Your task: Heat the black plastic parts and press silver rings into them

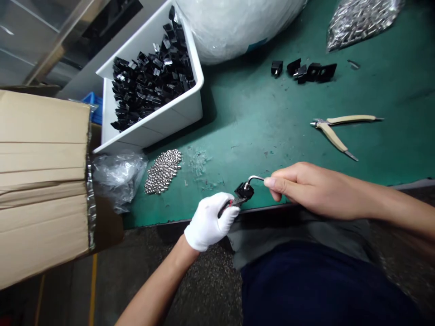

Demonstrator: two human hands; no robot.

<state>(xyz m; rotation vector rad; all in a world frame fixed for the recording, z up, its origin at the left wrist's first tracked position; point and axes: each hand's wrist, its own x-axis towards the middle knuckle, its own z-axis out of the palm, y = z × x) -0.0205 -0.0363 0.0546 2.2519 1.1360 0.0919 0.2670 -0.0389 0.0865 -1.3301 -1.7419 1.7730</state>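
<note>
My left hand (213, 220), in a white glove, is closed around small dark pliers (234, 203) with a bit of red showing. At their jaws is a small black part (244, 191), held just over the table's front edge. My bare right hand (299, 186) pinches a bent metal hex key (256, 177) between thumb and fingers. The key's short end points down into a shiny metal screw or fitting on the black part. To the left, a cluster of small metal fittings (163, 172) lies on the green table (234, 136).
A white bin (170, 118) full of black parts stands at the back left, beside a cardboard box (44, 181) and a crumpled plastic bag (118, 176). Cream-handled cutters (331, 129) lie at right. Behind are loose black parts (311, 72), a bag of metal pieces (362, 22) and a large white bundle (238, 27).
</note>
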